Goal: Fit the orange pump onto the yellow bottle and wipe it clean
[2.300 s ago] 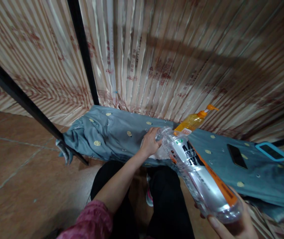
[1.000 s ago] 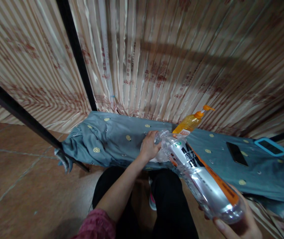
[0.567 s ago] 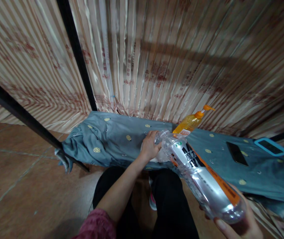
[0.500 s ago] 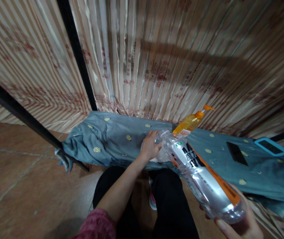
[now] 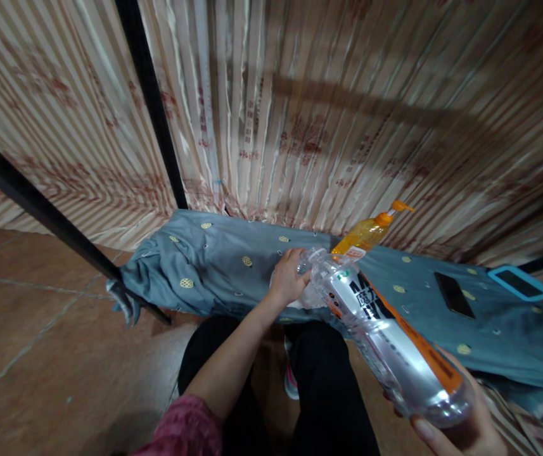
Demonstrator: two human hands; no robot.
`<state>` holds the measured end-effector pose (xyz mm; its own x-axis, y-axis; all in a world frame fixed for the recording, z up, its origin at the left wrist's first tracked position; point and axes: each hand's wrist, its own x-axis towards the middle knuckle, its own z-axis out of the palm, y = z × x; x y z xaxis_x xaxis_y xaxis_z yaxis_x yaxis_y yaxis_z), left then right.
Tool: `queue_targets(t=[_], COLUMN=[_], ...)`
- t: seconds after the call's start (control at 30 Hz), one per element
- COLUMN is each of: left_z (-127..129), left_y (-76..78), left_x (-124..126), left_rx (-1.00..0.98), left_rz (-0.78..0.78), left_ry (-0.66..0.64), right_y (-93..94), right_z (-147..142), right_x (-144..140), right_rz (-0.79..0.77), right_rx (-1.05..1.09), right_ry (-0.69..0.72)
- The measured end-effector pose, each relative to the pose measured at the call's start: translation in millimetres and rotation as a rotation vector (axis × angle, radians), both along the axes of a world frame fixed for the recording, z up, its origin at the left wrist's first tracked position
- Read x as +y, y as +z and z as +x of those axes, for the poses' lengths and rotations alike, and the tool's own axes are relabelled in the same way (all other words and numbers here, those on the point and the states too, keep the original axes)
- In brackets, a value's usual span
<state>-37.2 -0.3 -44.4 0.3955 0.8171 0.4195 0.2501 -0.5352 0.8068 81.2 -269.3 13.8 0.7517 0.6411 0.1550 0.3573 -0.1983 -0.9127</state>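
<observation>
A large clear plastic drink bottle (image 5: 385, 332) with a silver, orange and black label lies tilted across the right of the view, its neck pointing up and left. My right hand (image 5: 478, 421) is wrapped round the bottle's base. At the neck end, my left hand (image 5: 287, 277) has its fingers closed round a small clear plastic piece (image 5: 302, 262); its shape is partly hidden by the fingers. Something white (image 5: 310, 297) lies under the left hand on the cloth. Just behind the bottle neck stands an orange pump bottle (image 5: 361, 235).
A grey-blue cloth (image 5: 223, 253) with a pineapple pattern covers the low bench. A dark phone (image 5: 454, 295) and a blue-framed object (image 5: 521, 283) lie at the right. Dark posts (image 5: 150, 95) rise at the left before a striped curtain (image 5: 300, 126).
Almost nothing differs. The view has shifted slightly, and both hands keep their hold with the drink bottle at the same tilt.
</observation>
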Motion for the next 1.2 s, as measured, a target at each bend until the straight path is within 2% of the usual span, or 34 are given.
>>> queue_targets(t=[0.07,0.17,0.23,0.33,0.43,0.5,0.57,0.73,0.93,1.1,1.2], left_z=[-0.2,0.0,0.4,0.8,0.7,0.5,0.4,0.3,0.4,0.8,0.9], left_y=[0.5,0.6,0.3,-0.2,-0.2,-0.1,0.2,1.2,0.6,-0.3,-0.3], left_x=[-0.2,-0.1,0.1,0.3,0.2,0.1,0.0,-0.5,-0.3,0.5,0.5], left_rx=[-0.001,-0.006,-0.007,-0.001,-0.005,-0.013,-0.018,-0.019,-0.019,-0.015,-0.019], left_rz=[-0.002,-0.005,-0.004,-0.004,-0.003,-0.003,-0.007,-0.020,-0.019,-0.010,-0.006], left_ry=[-0.003,-0.003,-0.008,-0.004,0.004,-0.004,-0.009,-0.005,-0.002,-0.002,-0.001], right_y=[-1.4,-12.9,-21.3,-25.3,-20.2,-17.9,-19.0,-21.6,-8.3,-19.7,-23.6], right_z=[3.2,22.2,36.4,44.3,35.2,29.5,30.1,35.7,12.5,34.6,40.6], right_x=[-1.2,-7.5,-11.7,-13.8,-11.6,-10.7,-11.3,-11.4,-3.9,-11.2,-13.5], right_rz=[-0.008,-0.007,-0.016,-0.009,-0.022,-0.007,-0.003,0.000,0.010,-0.022,-0.020], right_rx=[-0.055,-0.163,-0.233,-0.302,-0.253,-0.178,-0.156,-0.255,-0.127,-0.208,-0.194], right_ry=[0.018,0.068,0.168,0.229,0.183,0.096,0.133,0.187,0.076,0.195,0.205])
